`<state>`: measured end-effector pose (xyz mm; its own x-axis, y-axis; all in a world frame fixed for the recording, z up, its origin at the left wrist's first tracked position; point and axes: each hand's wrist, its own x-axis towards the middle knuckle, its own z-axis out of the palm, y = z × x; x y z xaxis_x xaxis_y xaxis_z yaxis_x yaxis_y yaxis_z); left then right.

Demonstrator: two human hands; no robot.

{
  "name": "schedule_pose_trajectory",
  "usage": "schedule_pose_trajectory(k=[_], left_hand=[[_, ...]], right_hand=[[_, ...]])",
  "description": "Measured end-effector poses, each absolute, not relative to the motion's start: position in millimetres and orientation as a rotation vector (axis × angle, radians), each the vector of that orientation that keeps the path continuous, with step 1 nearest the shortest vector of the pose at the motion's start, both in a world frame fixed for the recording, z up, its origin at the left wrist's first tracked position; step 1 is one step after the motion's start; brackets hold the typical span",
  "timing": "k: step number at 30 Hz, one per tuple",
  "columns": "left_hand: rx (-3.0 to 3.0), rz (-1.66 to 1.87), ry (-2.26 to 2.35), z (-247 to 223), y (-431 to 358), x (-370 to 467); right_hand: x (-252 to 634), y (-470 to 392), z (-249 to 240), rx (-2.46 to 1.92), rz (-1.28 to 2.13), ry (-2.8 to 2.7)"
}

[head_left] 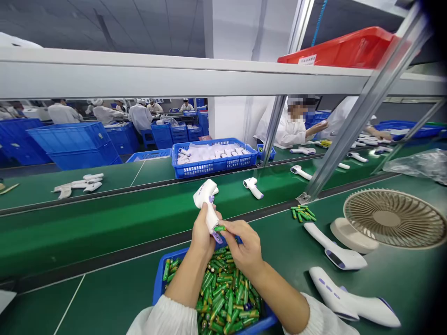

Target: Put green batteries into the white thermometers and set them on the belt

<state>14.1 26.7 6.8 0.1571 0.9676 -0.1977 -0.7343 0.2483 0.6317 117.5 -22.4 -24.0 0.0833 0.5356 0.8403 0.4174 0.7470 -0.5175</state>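
My left hand (202, 230) is wrapped round the handle of a white infrared thermometer (205, 193) with purple buttons, its head pointing up and away. At the handle's bottom end a purple battery cover (217, 237) hangs open. Between the thumb and fingers of my right hand (244, 244) is a green battery (220, 228), held at the handle's open end. How far it sits inside I cannot tell. Below both hands stands a blue bin (159, 279) full of loose green batteries (220, 291).
Two white thermometers (344, 258) (349, 298) lie on the right, near a fan (394, 217) and a small pile of batteries (303, 213). More thermometers (253, 187) rest on the green conveyor (122, 202). Beyond stands a blue basket (216, 165). A metal post (349, 116) rises at right; co-workers sit opposite.
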Motion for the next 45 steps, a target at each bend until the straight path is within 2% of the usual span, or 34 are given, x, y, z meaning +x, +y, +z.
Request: schedule_pose_trajectory(k=[10,12,16,21,30,36,41,45], left_hand=[[0.114,1.057,0.547,0.9,32.5,6.2],[0.1,1.131,0.551,1.6,38.3,-3.7],[0.094,1.339,0.603,3.7,46.8,-18.9],[0.142,1.344,0.669,-0.3,48.6,-17.9],[0.188,1.374,0.758,-1.2,48.5,-14.9],[0.194,1.361,0.753,-1.5,46.9,-11.7],[0.201,1.361,0.752,-1.4,45.9,-10.9],[0.227,1.315,0.766,-2.1,43.8,-6.0]], right_hand=[[122.8,-29.6,-17.0,-1.021,0.171,-1.722],[119.7,-33.9,-17.6,-1.112,0.242,-1.849],[109.3,-35.5,-22.0,-1.297,0.437,-2.482],[106.8,-28.2,-26.3,-1.383,0.613,-2.53],[113.4,-40.6,-15.4,-1.513,0.319,-2.695],[115.5,-46.4,-5.2,-1.556,0.334,-2.819],[126.2,-41.3,8.1,-1.534,0.484,-2.658],[131.6,-28.4,7.7,-1.337,0.6,-2.049]])
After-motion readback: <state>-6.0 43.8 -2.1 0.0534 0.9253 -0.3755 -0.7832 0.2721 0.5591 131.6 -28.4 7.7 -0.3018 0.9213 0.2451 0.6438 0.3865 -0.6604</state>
